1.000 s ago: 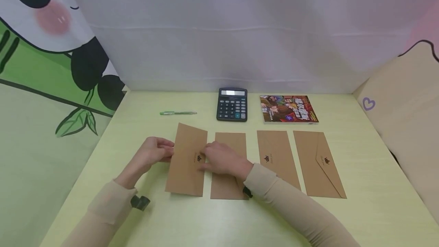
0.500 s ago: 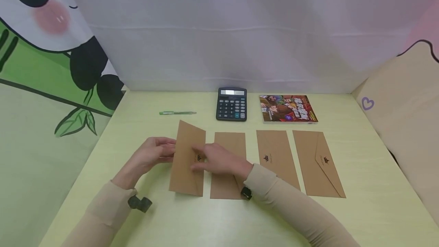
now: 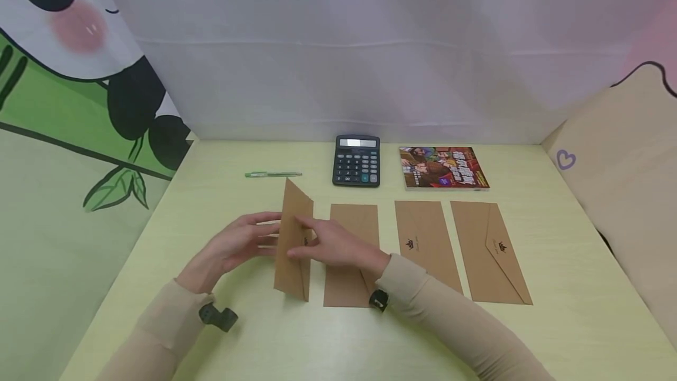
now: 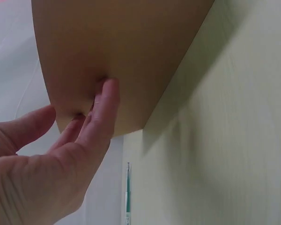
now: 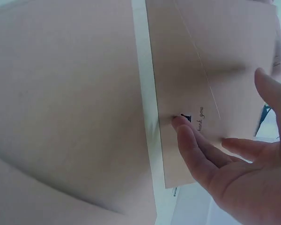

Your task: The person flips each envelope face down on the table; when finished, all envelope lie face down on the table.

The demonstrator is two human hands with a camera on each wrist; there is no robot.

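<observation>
A brown envelope (image 3: 290, 275) is held steeply tilted between the two hands, left of the middle of the tabletop (image 3: 328, 351); its left long edge is raised, and its right long edge is low, though whether that edge bears on the surface cannot be told. The underside is touched by the straight, parted fingers of the left hand (image 3: 240, 246), whose thumb is seen beside the paper's edge, contact there being unclear. The printed face is touched by the spread fingers of the right hand (image 3: 338, 243). No pinch is shown by either hand, so support seems to be given only by light pressure from both sides. Should that pressure be eased unevenly, the envelope could be dropped flat or let slip toward the tabletop's near edge; should it be increased, the thin paper could be bowed or creased. If the low edge is pushed rightward, the second envelope (image 3: 338, 293), lying flat just beside it, could be skewed or overlapped. That one could also be dragged if the right wrist is lowered, since its near right corner is overhung by a black wrist camera (image 3: 378, 299). The third envelope (image 3: 428, 228), partly hidden by the right sleeve (image 3: 455, 316), might be brushed likewise. Toward the tabletop's far edge, the pen (image 3: 273, 174) could be nudged if the raised corner is swung that way.
</observation>
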